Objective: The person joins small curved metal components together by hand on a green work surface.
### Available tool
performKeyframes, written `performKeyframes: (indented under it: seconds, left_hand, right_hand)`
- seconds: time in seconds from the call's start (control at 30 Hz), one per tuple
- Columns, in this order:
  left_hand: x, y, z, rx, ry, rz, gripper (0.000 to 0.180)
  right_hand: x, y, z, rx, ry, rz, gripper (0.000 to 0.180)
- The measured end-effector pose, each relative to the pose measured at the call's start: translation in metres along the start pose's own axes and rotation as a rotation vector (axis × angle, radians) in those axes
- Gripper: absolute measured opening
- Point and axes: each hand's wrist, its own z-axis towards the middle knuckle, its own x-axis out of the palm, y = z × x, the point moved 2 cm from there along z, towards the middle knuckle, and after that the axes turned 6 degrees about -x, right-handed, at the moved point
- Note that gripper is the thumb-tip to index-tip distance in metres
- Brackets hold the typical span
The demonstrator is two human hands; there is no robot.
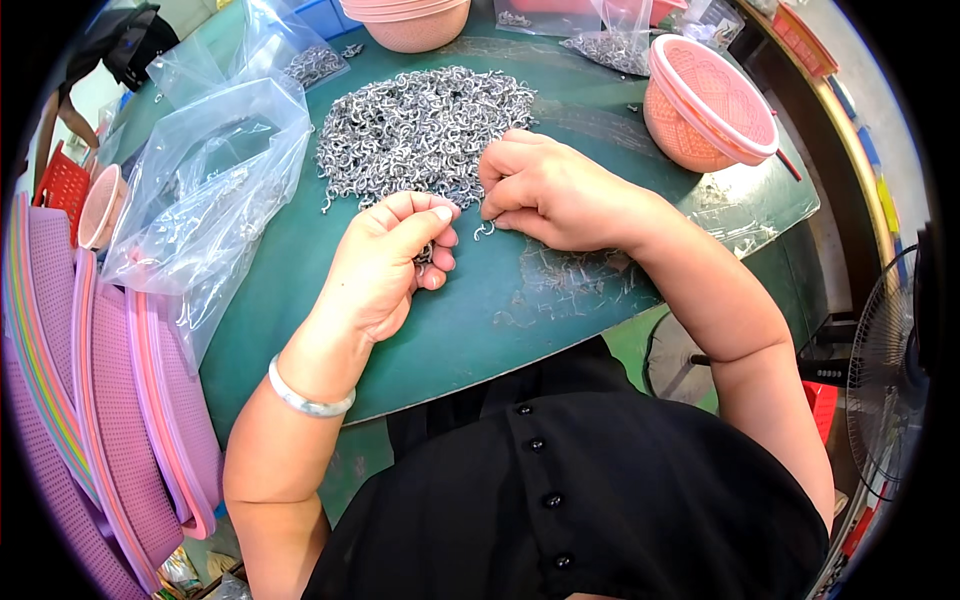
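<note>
A large heap of small curved metal hooks (420, 125) is spread on the green tabletop (450, 325) in front of me. My left hand (375, 260) is closed at the heap's near edge, with a few dark metal hooks (425, 254) showing between its curled fingers. My right hand (560, 195) is at the heap's right edge, its thumb and fingers pinched together. A small silvery hook (484, 231) shows just below these fingertips, seemingly in the pinch. The two hands are close together but apart.
Clear plastic bags (215, 190) lie to the left. Another bag with metal pieces (610, 50) sits at the back. A pink basket (685, 130) stands at the right, more stacked baskets (408, 25) behind. Large purple baskets (130, 400) line the left; a fan (880, 370) is at far right.
</note>
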Motion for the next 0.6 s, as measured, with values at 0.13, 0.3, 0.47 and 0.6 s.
performKeyframes:
  seconds: [0.13,0.3,0.47,0.6]
  left_hand:
    - [-0.0002,0.0002,-0.0001,-0.003,0.002,0.002,0.009]
    - [-0.0004,0.0017,0.0004,0.005,0.011,0.024,0.009]
    - [0.0069,0.0003,-0.0048,-0.026,0.024,0.142,0.010]
    - [0.0051,0.0039,-0.0041,0.007,0.093,0.168,0.012]
  right_hand:
    - [0.0031,-0.0004,0.0003,0.014,0.002,0.024,0.006]
    - [0.0040,0.0006,0.0009,0.011,0.027,0.036,0.008]
    - [0.0028,0.0061,0.0038,0.123,-0.122,0.277,0.007]
    - [0.0031,0.0052,0.0054,0.169,-0.208,0.401,0.009]
